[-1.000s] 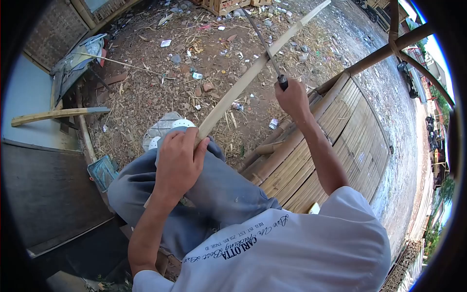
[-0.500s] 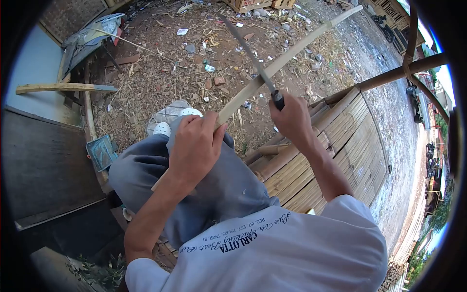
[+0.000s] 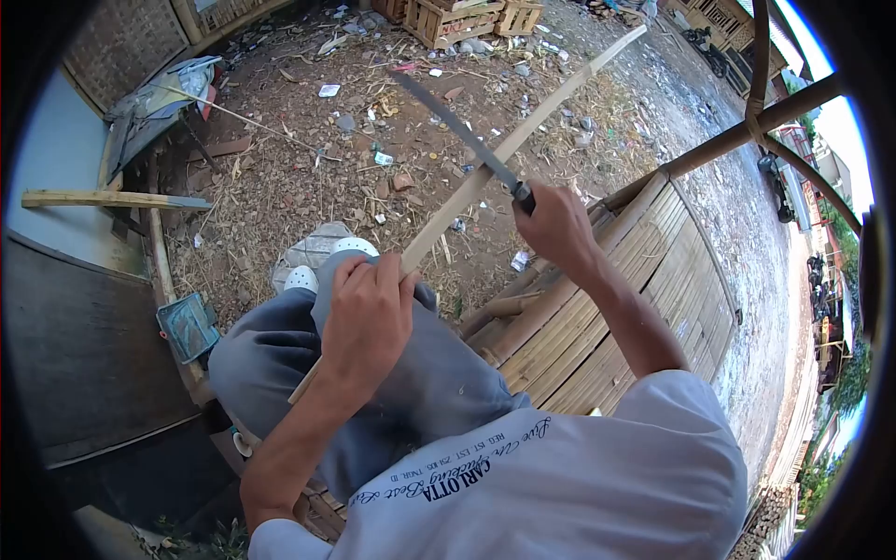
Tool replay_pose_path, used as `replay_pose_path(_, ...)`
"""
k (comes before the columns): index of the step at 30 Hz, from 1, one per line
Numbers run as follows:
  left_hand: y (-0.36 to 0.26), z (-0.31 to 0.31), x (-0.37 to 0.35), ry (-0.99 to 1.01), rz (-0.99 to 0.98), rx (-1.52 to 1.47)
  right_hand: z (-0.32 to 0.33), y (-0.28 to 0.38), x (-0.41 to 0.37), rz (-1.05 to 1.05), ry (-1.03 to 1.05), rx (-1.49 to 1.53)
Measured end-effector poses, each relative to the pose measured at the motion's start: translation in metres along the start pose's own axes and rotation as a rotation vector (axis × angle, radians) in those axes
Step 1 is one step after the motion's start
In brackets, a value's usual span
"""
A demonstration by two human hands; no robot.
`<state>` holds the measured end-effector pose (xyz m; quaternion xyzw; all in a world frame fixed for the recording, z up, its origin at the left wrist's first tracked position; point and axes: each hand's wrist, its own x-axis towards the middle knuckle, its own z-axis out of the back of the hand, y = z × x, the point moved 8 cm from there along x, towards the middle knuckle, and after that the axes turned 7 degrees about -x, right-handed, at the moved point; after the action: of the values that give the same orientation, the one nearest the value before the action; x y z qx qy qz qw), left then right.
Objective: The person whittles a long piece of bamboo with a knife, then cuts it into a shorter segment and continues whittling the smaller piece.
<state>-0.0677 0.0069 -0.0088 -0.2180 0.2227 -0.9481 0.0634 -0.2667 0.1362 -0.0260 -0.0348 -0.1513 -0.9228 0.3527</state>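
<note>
My left hand (image 3: 366, 313) is closed round a long pale bamboo strip (image 3: 541, 112), above my grey-trousered knees. The strip slants up and away to the right, and its near end shows below my wrist. In my right hand (image 3: 557, 229) is the dark handle of a long knife (image 3: 457, 126), gripped tight. Its blade crosses the strip a short way beyond my left hand, tip pointing up and left. Blade and strip appear to touch at the crossing.
A bamboo slat bench (image 3: 635, 289) stands at my right. Wooden crates (image 3: 453, 23) sit at the far side of the littered dirt ground. To my left are a blue plastic basket (image 3: 189, 327) and a jutting wooden plank (image 3: 117, 199). A bamboo pole (image 3: 793, 117) crosses at upper right.
The knife's blade has tilted further left and lies flatter across the strip. My right hand has shifted slightly left and down. The whole view has also shifted a little.
</note>
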Motion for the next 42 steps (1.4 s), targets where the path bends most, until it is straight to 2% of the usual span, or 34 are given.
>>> replay_pose_path(3,0.001,0.002,-0.003,0.013,0.005,-0.003,0.013,-0.109,0.066,-0.279,-0.131,-0.105)
replay_pose_path(5,0.001,0.002,-0.001,0.027,-0.011,0.029,0.016,-0.105,0.065,-0.281,-0.133,-0.072)
replay_pose_path(7,0.005,-0.002,0.0,0.036,0.027,0.011,0.005,-0.065,0.043,-0.229,-0.085,0.038)
replay_pose_path(10,0.004,-0.001,0.001,0.002,0.018,-0.018,-0.029,0.038,-0.024,0.182,0.173,0.18)
replay_pose_path(11,0.005,0.0,0.002,0.013,0.016,-0.005,-0.032,0.036,-0.017,0.179,0.171,0.197)
replay_pose_path(13,0.007,0.003,-0.001,-0.001,0.059,-0.108,-0.011,-0.007,0.016,-0.039,-0.097,0.119)
replay_pose_path(15,0.014,0.002,-0.004,0.014,0.103,-0.132,-0.001,-0.094,0.066,-0.282,-0.167,0.007)
replay_pose_path(17,0.019,0.009,-0.004,-0.003,0.133,-0.157,0.002,-0.161,0.091,-0.357,-0.292,-0.099)
replay_pose_path(18,0.026,0.009,-0.005,0.04,0.201,-0.259,0.006,-0.161,0.097,-0.348,-0.32,-0.099)
replay_pose_path(20,0.039,0.01,-0.009,0.169,0.333,-0.433,-0.015,-0.18,0.076,-0.491,-0.448,1.1)
replay_pose_path(21,0.04,0.017,-0.007,0.159,0.324,-0.432,-0.006,-0.152,0.064,-0.499,-0.539,1.426)
replay_pose_path(23,0.047,0.016,-0.012,0.193,0.471,-0.712,0.002,-0.119,0.053,-0.486,-0.586,1.775)
replay_pose_path(24,0.047,0.023,-0.011,0.139,0.434,-0.713,0.004,-0.106,0.045,-0.487,-0.587,1.783)
replay_pose_path(26,0.045,0.038,-0.006,0.097,0.443,-0.724,-0.003,-0.066,0.039,-0.433,-0.4,1.96)
replay_pose_path(28,0.047,0.053,0.004,0.022,0.441,-0.728,-0.008,-0.019,0.03,-0.382,-0.222,1.952)
replay_pose_path(30,0.046,0.058,0.014,-0.029,0.469,-0.912,-0.016,0.031,0.019,-0.368,-0.035,1.903)
replay_pose_path(32,0.048,0.057,0.018,-0.108,0.48,-0.929,-0.021,0.08,0.001,-0.39,0.155,1.905)
replay_pose_path(33,0.048,0.056,0.017,-0.156,0.489,-0.961,-0.023,0.098,-0.005,-0.413,0.186,1.922)
replay_pose_path(36,0.051,0.057,0.005,-0.315,0.516,-1.049,-0.014,0.139,-0.018,-0.281,0.261,1.837)
replay_pose_path(38,0.064,0.056,-0.009,-0.451,0.537,-1.144,-0.012,0.149,-0.024,-0.288,0.173,1.638)
replay_pose_path(42,0.08,0.061,-0.032,-0.585,0.545,-1.122,-0.051,0.176,-0.041,-0.298,0.282,1.527)
